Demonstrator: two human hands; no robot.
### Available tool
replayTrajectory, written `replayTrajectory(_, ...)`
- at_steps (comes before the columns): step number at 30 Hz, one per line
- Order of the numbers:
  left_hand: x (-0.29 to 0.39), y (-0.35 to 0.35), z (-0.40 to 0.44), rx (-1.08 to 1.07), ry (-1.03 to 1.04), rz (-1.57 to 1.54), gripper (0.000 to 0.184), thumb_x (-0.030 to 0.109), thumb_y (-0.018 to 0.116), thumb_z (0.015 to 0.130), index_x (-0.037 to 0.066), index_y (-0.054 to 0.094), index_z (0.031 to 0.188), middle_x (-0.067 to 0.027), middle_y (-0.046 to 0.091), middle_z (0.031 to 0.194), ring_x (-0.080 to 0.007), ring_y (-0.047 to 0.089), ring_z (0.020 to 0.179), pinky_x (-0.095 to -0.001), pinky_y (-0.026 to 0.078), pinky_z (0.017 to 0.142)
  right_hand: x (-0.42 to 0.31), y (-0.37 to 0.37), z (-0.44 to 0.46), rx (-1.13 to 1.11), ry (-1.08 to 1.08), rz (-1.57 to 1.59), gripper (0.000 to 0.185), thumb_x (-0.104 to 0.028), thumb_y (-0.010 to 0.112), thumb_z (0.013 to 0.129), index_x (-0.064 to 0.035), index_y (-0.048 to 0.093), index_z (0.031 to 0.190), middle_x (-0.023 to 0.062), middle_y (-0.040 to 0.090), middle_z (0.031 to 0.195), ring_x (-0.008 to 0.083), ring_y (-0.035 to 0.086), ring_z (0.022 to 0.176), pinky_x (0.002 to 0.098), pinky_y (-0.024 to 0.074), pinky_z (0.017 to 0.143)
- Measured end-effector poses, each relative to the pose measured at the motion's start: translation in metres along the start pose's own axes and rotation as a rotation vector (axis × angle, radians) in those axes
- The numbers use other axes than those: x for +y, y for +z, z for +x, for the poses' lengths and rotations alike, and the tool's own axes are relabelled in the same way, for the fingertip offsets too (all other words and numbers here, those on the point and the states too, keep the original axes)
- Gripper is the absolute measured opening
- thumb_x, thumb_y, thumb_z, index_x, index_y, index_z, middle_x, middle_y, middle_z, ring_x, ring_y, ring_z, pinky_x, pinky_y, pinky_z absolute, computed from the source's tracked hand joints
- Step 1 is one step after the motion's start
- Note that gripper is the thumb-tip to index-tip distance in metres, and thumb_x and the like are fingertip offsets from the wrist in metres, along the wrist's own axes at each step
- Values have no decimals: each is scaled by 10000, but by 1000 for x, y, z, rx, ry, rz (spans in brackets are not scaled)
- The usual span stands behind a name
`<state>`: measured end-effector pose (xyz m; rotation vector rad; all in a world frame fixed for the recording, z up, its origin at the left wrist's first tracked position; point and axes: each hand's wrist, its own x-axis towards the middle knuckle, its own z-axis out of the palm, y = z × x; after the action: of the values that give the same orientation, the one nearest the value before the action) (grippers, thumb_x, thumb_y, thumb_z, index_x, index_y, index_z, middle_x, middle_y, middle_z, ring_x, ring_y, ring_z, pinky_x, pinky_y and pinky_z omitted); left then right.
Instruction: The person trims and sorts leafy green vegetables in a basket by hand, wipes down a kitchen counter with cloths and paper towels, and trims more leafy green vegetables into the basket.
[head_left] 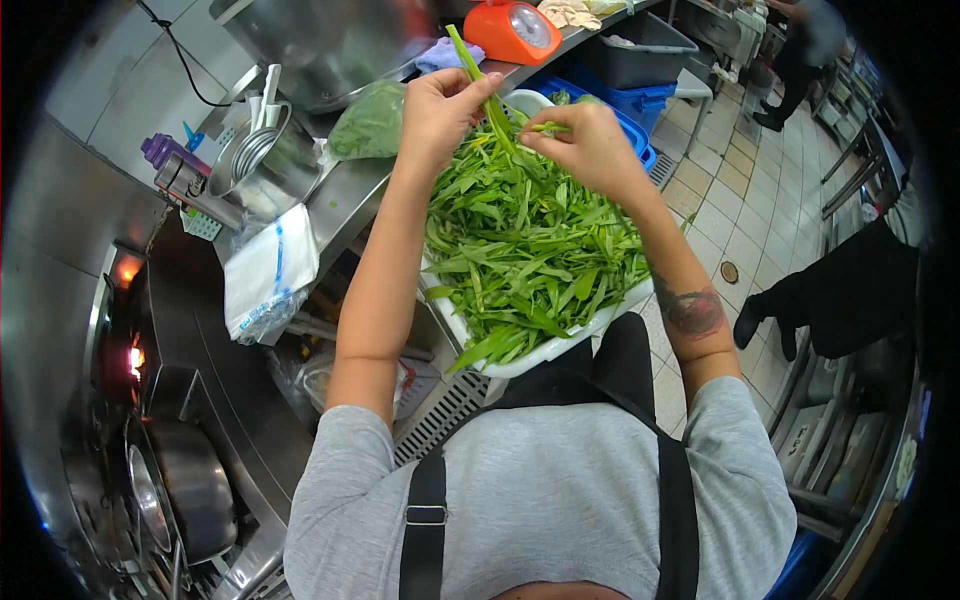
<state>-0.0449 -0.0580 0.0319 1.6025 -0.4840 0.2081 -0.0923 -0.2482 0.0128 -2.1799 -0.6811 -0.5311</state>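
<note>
Between thumb and fingers, my left hand [445, 108] grips a green leafy vegetable stalk [497, 122], whose cut end points up past the hand. To its right, my right hand [585, 145] pinches a small green piece of stem [548, 127]. Both hands are raised above the far part of a white basin [538, 358]. Heaped inside the basin are loose leafy greens [530, 250], long and narrow, which cover its bottom. The basin stands right in front of my body.
A steel counter [350, 200] on the left bears a bag of greens [368, 122], a steel pot of utensils [262, 160] and an orange scale [512, 32]. Blue and grey crates [648, 55] stand beyond the basin. People in dark clothing [840, 290] are at the right. A lit stove is far left.
</note>
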Motion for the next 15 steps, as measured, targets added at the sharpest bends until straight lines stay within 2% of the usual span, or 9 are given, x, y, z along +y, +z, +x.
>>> replayTrajectory(3, -4, 7, 0, 60, 11, -28, 213, 212, 736, 783, 38, 639, 708, 10, 577, 649, -44, 493, 536, -182, 387, 496, 2, 18, -3, 8, 100, 85, 253, -177, 662, 816, 57, 665, 913, 66, 636, 674, 93, 602, 627, 262, 512, 648)
replayTrajectory(4, -5, 9, 0, 84, 9, -42, 216, 217, 737, 782, 41, 640, 702, 9, 581, 652, -47, 498, 538, -183, 394, 501, 3, 23, -3, 38, 61, 152, 280, -186, 666, 812, 73, 659, 918, 64, 621, 654, 81, 565, 580, 262, 492, 589)
replayTrajectory(7, -5, 17, -2, 140, 12, 24, 181, 206, 730, 787, 48, 650, 750, 8, 601, 688, -58, 525, 561, -188, 407, 507, -3, 19, -4, -36, 143, 174, 286, -204, 653, 822, 65, 663, 921, 20, 602, 661, 72, 520, 576, 247, 446, 544)
replayTrajectory(10, -9, 17, 3, 117, 129, -58, 148, 182, 709, 806, 48, 655, 836, 4, 621, 744, -67, 554, 613, -205, 429, 523, 12, 16, -4, -91, 113, 369, 285, -242, 622, 845, 28, 672, 920, -40, 543, 630, 48, 436, 555, 213, 359, 503)
replayTrajectory(13, -3, 9, 0, -64, -25, -246, 181, 159, 684, 824, 34, 643, 948, -6, 631, 791, -75, 567, 660, -216, 445, 552, 10, -2, -6, -277, 226, 500, 270, -257, 584, 866, -5, 670, 910, -78, 491, 608, 27, 380, 541, 197, 311, 496)
replayTrajectory(14, 1, 6, -2, -94, -42, -200, 185, 150, 673, 832, 27, 638, 965, -11, 628, 789, -79, 567, 662, -223, 451, 561, 12, -1, -7, -265, 222, 504, 256, -255, 552, 883, -26, 668, 897, -86, 452, 583, 15, 336, 522, 195, 274, 479)
replayTrajectory(15, 6, 3, -3, -124, -58, -154, 189, 141, 663, 839, 21, 633, 981, -17, 625, 787, -83, 567, 665, -229, 456, 570, 16, -3, -7, -271, 209, 473, 247, -238, 541, 882, -26, 668, 897, -84, 458, 586, 15, 341, 522, 195, 278, 480)
